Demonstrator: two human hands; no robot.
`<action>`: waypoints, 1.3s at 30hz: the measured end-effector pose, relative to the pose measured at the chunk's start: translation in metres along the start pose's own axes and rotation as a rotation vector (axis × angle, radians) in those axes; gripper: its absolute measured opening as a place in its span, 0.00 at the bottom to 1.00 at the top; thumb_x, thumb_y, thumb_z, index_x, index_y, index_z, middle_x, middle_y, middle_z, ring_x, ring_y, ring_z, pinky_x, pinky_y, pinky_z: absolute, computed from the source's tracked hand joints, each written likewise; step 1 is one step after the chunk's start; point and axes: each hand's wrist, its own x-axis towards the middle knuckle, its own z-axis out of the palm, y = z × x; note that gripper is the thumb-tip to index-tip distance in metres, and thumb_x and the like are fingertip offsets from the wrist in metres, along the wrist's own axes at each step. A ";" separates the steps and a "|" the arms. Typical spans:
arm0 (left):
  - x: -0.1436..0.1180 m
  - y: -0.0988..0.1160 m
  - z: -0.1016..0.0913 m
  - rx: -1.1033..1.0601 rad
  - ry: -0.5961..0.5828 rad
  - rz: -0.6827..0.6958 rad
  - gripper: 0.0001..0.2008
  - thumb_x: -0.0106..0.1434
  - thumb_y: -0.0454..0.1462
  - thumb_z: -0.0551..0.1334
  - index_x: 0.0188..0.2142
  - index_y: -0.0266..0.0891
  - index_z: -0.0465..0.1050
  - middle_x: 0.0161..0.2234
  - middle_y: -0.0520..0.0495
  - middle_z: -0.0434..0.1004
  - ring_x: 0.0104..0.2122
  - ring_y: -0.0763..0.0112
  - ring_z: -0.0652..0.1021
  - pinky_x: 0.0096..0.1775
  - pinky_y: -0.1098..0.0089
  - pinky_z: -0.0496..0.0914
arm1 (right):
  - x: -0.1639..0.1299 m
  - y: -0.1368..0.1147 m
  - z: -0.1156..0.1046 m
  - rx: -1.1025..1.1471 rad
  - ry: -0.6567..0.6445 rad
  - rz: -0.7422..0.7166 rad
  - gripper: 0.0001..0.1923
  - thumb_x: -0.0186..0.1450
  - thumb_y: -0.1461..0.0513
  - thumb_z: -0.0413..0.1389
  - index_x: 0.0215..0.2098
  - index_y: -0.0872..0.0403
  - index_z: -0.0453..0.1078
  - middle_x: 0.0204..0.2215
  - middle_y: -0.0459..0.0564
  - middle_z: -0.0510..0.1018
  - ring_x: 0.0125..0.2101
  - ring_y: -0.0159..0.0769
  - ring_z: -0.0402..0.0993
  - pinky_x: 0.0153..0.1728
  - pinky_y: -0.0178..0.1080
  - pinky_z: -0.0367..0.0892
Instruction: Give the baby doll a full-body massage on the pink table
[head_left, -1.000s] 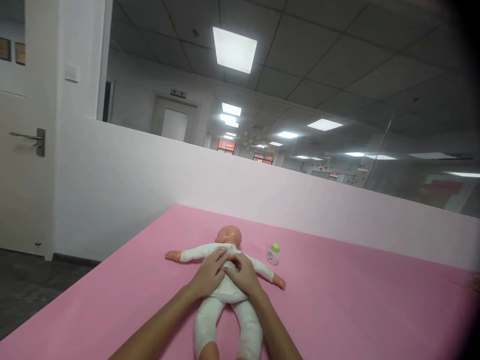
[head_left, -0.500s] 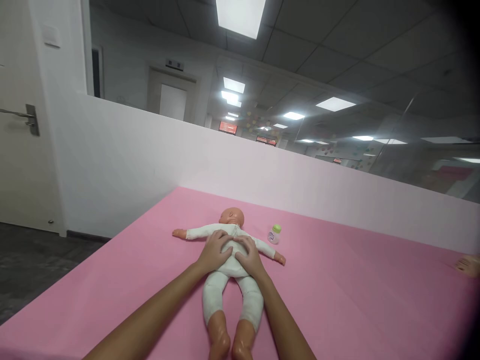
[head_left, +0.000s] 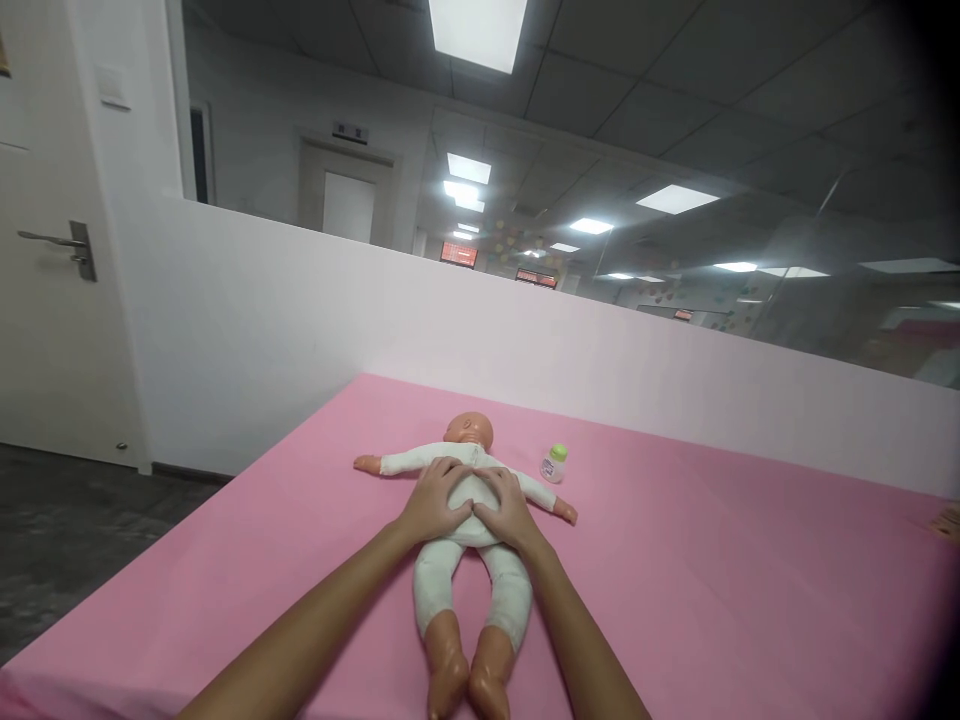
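A baby doll (head_left: 474, 497) in a white cloth suit lies stretched out on the pink-covered table, its arms spread and its head turned to one side. My left hand (head_left: 439, 503) rests on the left side of its torso, fingers extended and apart from the thumb. On the right side of the torso lies my right hand (head_left: 508, 508), likewise with fingers extended. The two thumbs meet or nearly meet over the middle of the torso. Neither hand is wrapped around anything. A small clear bottle (head_left: 553, 466) with a green cap stands beyond the doll's right-hand arm.
The pink table cover (head_left: 675, 580) reaches to a low white wall (head_left: 525, 330) with glass above it. At the far right edge, part of another doll-coloured object (head_left: 946, 521) shows. A door (head_left: 60, 330) with a metal handle stands at the left.
My thumbs have drawn closer together over the doll's torso. Both hands stay on the doll. The camera view has shifted slightly; the bottle stands where it was.
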 end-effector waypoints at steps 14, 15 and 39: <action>0.001 0.001 0.007 0.064 -0.016 -0.135 0.27 0.57 0.42 0.67 0.57 0.44 0.75 0.54 0.41 0.74 0.56 0.48 0.72 0.59 0.48 0.66 | 0.002 0.014 0.010 -0.004 0.015 0.099 0.39 0.57 0.59 0.62 0.66 0.49 0.62 0.64 0.55 0.67 0.66 0.53 0.60 0.69 0.56 0.55; 0.002 0.000 0.007 0.063 -0.009 -0.141 0.26 0.57 0.41 0.67 0.56 0.45 0.76 0.53 0.41 0.74 0.55 0.48 0.72 0.58 0.49 0.67 | 0.003 0.016 0.011 0.001 0.009 0.094 0.35 0.58 0.59 0.62 0.64 0.49 0.65 0.61 0.55 0.69 0.65 0.53 0.62 0.68 0.56 0.56; 0.002 -0.003 0.010 0.094 0.050 -0.108 0.19 0.67 0.43 0.61 0.56 0.43 0.75 0.56 0.42 0.73 0.57 0.51 0.72 0.59 0.48 0.66 | 0.004 0.004 0.009 0.061 0.091 0.112 0.31 0.60 0.56 0.64 0.61 0.51 0.68 0.58 0.55 0.72 0.62 0.49 0.66 0.67 0.52 0.59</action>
